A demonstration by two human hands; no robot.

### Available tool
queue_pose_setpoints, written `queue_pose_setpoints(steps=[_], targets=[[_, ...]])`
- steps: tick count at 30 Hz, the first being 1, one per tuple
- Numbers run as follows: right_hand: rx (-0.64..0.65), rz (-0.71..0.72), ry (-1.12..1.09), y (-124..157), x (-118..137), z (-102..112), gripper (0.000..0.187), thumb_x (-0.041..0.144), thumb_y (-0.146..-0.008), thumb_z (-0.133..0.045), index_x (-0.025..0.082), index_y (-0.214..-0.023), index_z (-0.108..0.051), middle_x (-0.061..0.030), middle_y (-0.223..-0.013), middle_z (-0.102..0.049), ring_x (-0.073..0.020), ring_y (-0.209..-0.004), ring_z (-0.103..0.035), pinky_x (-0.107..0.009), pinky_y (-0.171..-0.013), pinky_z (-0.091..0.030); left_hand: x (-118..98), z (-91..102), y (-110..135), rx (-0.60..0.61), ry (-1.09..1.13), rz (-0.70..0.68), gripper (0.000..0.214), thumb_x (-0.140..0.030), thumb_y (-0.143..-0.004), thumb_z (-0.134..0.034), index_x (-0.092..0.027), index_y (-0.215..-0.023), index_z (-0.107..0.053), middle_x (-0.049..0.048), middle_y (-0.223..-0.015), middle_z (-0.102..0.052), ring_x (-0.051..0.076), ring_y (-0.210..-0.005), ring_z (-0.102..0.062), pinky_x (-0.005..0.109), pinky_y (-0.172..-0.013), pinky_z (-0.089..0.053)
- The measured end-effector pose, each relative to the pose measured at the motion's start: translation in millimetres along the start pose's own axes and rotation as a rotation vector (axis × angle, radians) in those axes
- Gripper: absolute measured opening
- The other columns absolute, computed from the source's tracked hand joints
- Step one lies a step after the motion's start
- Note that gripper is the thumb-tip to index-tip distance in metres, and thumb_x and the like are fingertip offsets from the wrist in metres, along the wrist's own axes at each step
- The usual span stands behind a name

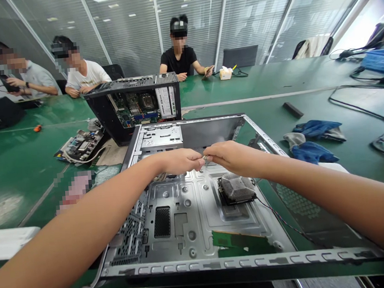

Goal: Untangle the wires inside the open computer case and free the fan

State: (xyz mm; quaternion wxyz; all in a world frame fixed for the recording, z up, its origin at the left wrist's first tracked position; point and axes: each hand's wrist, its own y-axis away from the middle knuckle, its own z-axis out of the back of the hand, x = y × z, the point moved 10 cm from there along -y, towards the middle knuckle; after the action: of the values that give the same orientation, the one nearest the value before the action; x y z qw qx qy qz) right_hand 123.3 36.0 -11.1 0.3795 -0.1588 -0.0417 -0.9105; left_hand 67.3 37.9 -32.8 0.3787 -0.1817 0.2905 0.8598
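An open computer case (182, 267) lies flat in front of me, its bare metal floor facing up. Above its middle, my left hand (184, 160) and my right hand (226, 155) meet fingertip to fingertip. Both are closed in a pinch around a small pale piece, mostly hidden by the fingers; I cannot tell its kind. Below my right hand, a CPU cooler (238, 187) with grey fins rests on the case floor, a thin cable trailing right. Green memory sticks (242, 241) lie near the front edge. A silver drive cage (161, 136) is at the far left corner.
Behind stands another open computer tower (135, 106), with a loose circuit board (82, 143) left of it. Blue-and-grey gloves (316, 142), a dark bar (293, 110) and a black cable (360, 109) lie right. Three people sit across the green table (254, 89).
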Motion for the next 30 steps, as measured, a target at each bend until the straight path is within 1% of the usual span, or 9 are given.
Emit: queue_pose_setpoints(steps=[4, 8, 12, 16, 20, 24, 27, 30], targets=[[-0.026, 0.012, 0.011, 0, 0, 0, 0.029, 0.029, -0.096, -0.031, 0.017, -0.085, -0.055, -0.0054, -0.078, -0.058, -0.0157, -0.070, -0.047, -0.028, -0.065, -0.031, -1, 0.5, 0, -0.010, 0.038, -0.021, 0.035, -0.044, -0.092, -0.033, -0.017, -0.087, -0.055, 0.0059, -0.093, -0.063, 0.016, -0.081, -0.054, 0.028, -0.070, -0.041], [-0.034, -0.031, 0.034, 3, -2, 2, 0.029, 0.032, -0.096, -0.030, 0.018, -0.087, -0.054, -0.0049, -0.077, -0.056, -0.0159, -0.070, -0.046, -0.028, -0.063, -0.030, -4, 2.3, 0, -0.025, 0.072, -0.042, 0.034, -0.044, -0.093, -0.032, -0.018, -0.083, -0.052, 0.0041, -0.083, -0.059, 0.015, -0.077, -0.051, 0.028, -0.067, -0.041], [-0.027, -0.050, 0.045, 6, 0, 5, 0.031, 0.033, -0.096, -0.029, 0.019, -0.085, -0.053, -0.0043, -0.076, -0.056, -0.0158, -0.068, -0.046, -0.028, -0.061, -0.028, -10, 3.5, 3, -0.022, 0.061, -0.073, 0.034, -0.043, -0.093, -0.032, -0.018, -0.078, -0.049, 0.0043, -0.082, -0.058, 0.015, -0.074, -0.049, 0.027, -0.065, -0.040], [-0.027, -0.049, -0.005, 8, 2, 7, 0.034, 0.036, -0.096, -0.029, 0.019, -0.083, -0.055, -0.0028, -0.071, -0.055, -0.0145, -0.063, -0.044, -0.028, -0.059, -0.028, -15, 4.8, 6, -0.016, 0.060, -0.086, 0.035, -0.043, -0.093, -0.031, -0.017, -0.080, -0.051, 0.0042, -0.081, -0.058, 0.014, -0.074, -0.049, 0.027, -0.065, -0.040], [-0.029, -0.034, -0.052, 7, 2, 8, 0.036, 0.037, -0.096, -0.029, 0.019, -0.080, -0.055, -0.0006, -0.065, -0.051, -0.0130, -0.059, -0.039, -0.027, -0.057, -0.026, -16, 4.7, 7, -0.007, 0.072, -0.081, 0.036, -0.043, -0.093, -0.031, -0.017, -0.081, -0.052, 0.0036, -0.078, -0.057, 0.014, -0.073, -0.048, 0.026, -0.065, -0.041], [-0.019, -0.042, -0.047, 8, 2, 7, 0.036, 0.038, -0.096, -0.030, 0.019, -0.076, -0.054, 0.0007, -0.062, -0.048, -0.0124, -0.056, -0.037, -0.027, -0.056, -0.025, -15, 2.2, 7, 0.015, 0.112, -0.082, 0.035, -0.043, -0.093, -0.032, -0.017, -0.081, -0.052, 0.0026, -0.076, -0.055, 0.013, -0.068, -0.045, 0.026, -0.063, -0.040], [-0.032, -0.051, -0.041, 8, 1, 7, 0.035, 0.037, -0.095, -0.031, 0.019, -0.083, -0.058, -0.0002, -0.064, -0.052, -0.0127, -0.057, -0.040, -0.027, -0.056, -0.026, -13, 0.4, 7, 0.026, 0.129, -0.079, 0.035, -0.045, -0.093, -0.032, -0.017, -0.083, -0.052, 0.0023, -0.075, -0.054, 0.013, -0.067, -0.044, 0.026, -0.061, -0.040], [-0.102, -0.071, -0.055, 10, -1, 12, 0.029, 0.037, -0.093, -0.037, 0.018, -0.095, -0.058, 0.0004, -0.065, -0.055, -0.0126, -0.056, -0.043, -0.026, -0.057, -0.027, -12, -0.5, 7, 0.030, 0.130, -0.074, 0.037, -0.046, -0.093, -0.031, -0.017, -0.087, -0.053, 0.0020, -0.073, -0.052, 0.013, -0.065, -0.043, 0.026, -0.060, -0.039]])
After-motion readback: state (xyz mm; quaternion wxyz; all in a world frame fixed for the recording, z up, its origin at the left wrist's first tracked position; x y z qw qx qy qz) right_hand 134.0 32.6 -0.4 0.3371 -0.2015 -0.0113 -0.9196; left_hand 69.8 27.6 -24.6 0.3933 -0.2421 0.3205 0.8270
